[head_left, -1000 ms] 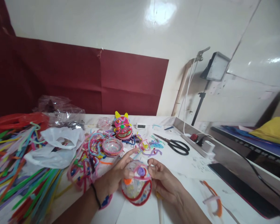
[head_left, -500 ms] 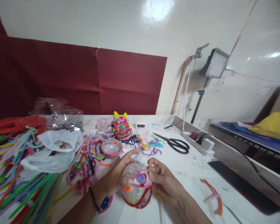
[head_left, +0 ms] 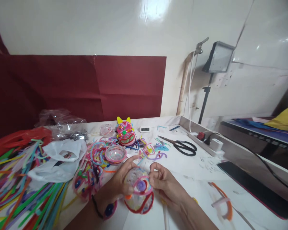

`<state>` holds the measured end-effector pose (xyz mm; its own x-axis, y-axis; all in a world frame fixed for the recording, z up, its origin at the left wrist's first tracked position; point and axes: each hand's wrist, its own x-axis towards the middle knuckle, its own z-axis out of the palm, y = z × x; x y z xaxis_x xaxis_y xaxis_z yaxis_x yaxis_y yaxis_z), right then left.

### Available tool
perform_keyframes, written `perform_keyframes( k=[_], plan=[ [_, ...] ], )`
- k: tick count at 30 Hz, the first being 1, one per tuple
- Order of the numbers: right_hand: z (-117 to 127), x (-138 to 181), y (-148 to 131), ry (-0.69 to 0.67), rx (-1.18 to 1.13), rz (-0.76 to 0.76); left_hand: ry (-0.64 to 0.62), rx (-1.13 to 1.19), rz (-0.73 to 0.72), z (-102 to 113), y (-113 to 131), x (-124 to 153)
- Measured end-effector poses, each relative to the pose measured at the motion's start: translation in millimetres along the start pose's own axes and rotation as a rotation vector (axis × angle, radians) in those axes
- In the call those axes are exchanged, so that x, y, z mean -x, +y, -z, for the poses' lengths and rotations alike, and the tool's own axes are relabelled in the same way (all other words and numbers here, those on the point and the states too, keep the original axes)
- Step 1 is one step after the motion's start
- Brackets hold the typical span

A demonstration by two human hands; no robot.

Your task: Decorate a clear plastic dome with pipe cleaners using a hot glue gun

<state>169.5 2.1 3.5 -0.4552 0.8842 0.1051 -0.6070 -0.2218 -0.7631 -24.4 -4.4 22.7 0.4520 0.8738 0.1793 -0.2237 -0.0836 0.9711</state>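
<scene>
My left hand (head_left: 121, 180) wraps round a clear ball-shaped craft piece (head_left: 138, 191) trimmed with red, pink and purple pipe cleaners, held just above the white table (head_left: 182, 169). My right hand (head_left: 164, 183) pinches the pink pipe cleaner on the ball's right side with curled fingers. A pink-rimmed clear half shell (head_left: 115, 154) lies just beyond my hands. A finished pink cat-faced ball with yellow ears (head_left: 125, 132) stands further back.
A heap of coloured pipe cleaners (head_left: 19, 185) and white plastic bags (head_left: 60, 156) fill the left. Black scissors (head_left: 182, 147), a power strip (head_left: 207, 142), a dark phone (head_left: 254, 188) and an orange-pink twisted piece (head_left: 222, 201) lie right. A lamp stand (head_left: 217, 59) rises at the back.
The view has tilted slightly, so everything sits a little lower and left. Both hands still hold the ball; the right fingers have shifted a bit along its pink trim.
</scene>
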Motion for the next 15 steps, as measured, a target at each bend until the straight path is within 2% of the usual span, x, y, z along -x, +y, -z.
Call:
perform_keyframes(
  k=[7, 15],
  plan=[
    [3, -3, 4, -0.024, -0.014, 0.007, 0.013, -0.077, -0.024, 5, -4, 3],
    [-1, -8, 11, -0.055, -0.073, 0.051, 0.021, -0.351, -0.105, 9, 0, 8]
  ],
)
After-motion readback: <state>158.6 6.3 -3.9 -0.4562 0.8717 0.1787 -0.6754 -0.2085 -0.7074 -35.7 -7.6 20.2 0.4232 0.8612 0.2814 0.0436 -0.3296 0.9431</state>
